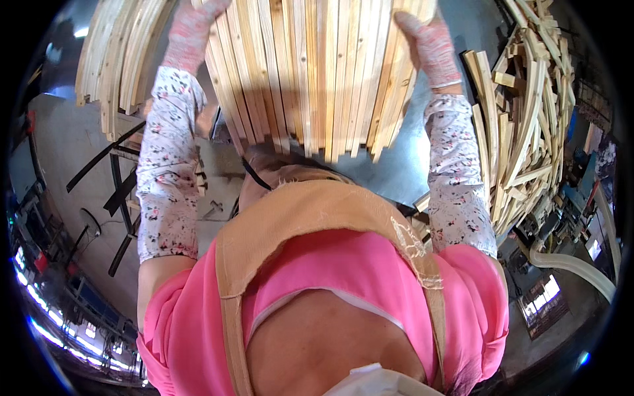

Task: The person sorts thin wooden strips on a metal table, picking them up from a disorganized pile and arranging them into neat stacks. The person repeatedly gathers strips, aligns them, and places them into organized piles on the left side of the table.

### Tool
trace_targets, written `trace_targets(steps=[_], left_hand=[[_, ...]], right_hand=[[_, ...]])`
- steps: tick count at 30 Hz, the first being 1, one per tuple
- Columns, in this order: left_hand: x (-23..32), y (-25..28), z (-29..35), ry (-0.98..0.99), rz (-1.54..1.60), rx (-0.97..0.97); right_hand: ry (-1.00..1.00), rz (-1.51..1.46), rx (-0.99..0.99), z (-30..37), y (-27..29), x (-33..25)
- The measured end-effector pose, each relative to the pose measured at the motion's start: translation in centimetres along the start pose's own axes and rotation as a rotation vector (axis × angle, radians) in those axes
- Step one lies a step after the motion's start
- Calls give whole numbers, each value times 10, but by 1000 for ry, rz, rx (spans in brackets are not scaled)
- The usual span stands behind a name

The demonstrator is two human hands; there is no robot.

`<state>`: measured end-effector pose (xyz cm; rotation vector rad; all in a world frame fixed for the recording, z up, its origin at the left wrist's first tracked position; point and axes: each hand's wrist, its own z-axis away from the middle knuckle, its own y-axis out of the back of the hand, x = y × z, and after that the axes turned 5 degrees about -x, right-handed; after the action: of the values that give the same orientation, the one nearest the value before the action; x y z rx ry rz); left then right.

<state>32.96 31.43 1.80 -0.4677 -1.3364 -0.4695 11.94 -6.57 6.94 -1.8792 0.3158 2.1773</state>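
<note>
Long, narrow wooden strips (320, 79) lie side by side in a wide row in front of me, their near ends uneven. My left hand (188, 36), in a pink-and-grey knitted glove, presses against the row's left edge; its fingertips are partly cut off by the top of the picture. On the opposite edge my right hand (432, 49), gloved alike, has its thumb on top and its other fingers hidden down the side. Between them the two hands clasp the row. Part of a grey metal surface (389, 175) shows beneath the near ends.
At the far left rests another stack of wooden strips (119, 53), above a dark metal frame (115, 171). A large, jumbled heap of wood pieces (528, 112) rises close beside my right arm. A pale flexible hose (574, 264) curves at the lower right.
</note>
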Motion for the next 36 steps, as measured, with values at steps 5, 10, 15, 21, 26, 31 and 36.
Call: trace_targets(steps=[5, 10, 15, 21, 26, 31, 36], left_hand=[[198, -43, -34, -277, 374, -210], [286, 4, -77, -911, -759, 2], [142, 17, -81, -685, 103, -377], [40, 39, -9, -265, 429, -423], [93, -31, 100, -263, 145, -218], [69, 51, 85, 39, -1232, -373], [-28, 116, 68, 81, -1212, -398]], right_hand=[[556, 67, 94, -28, 24, -136], [629, 634, 258, 7, 47, -215], [266, -271, 300, 26, -4, -119], [395, -174, 112, 94, -32, -35], [142, 95, 285, 164, -46, 15], [-33, 1286, -81, 176, -83, 108], [-238, 1198, 69, 159, -126, 92]])
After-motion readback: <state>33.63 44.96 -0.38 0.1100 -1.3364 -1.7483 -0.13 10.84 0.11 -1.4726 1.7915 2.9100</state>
